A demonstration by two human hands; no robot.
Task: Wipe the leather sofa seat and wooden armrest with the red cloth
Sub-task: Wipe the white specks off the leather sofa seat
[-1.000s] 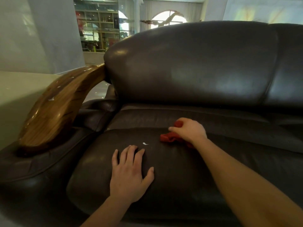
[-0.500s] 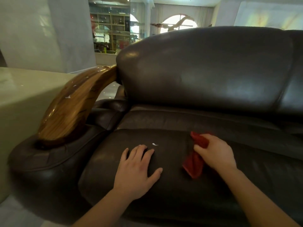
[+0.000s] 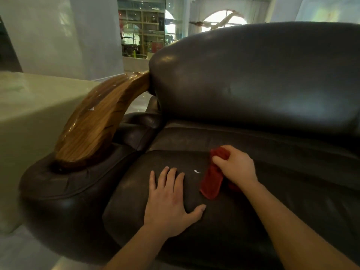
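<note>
The dark brown leather sofa seat (image 3: 253, 215) fills the lower middle of the head view. My left hand (image 3: 171, 203) lies flat on its front left part, fingers spread. My right hand (image 3: 236, 165) grips the red cloth (image 3: 212, 180), which hangs down from my fist and touches the seat. A small white speck (image 3: 197, 171) sits on the leather between my two hands, just left of the cloth. The curved wooden armrest (image 3: 97, 121) rises at the left above a padded leather arm (image 3: 64, 184); a white speck (image 3: 91, 108) sits on the wood.
The sofa's tall leather backrest (image 3: 263, 80) stands behind the seat. A pale green block (image 3: 29, 106) stands left of the armrest. Far behind are a grey wall, shelves and an arched window. Pale floor (image 3: 25, 256) shows at the lower left.
My right hand lifted the cloth off the seat, swung it right, then brought it back left toward the white speck. The left hand stayed flat on the seat. The view shifted left.
</note>
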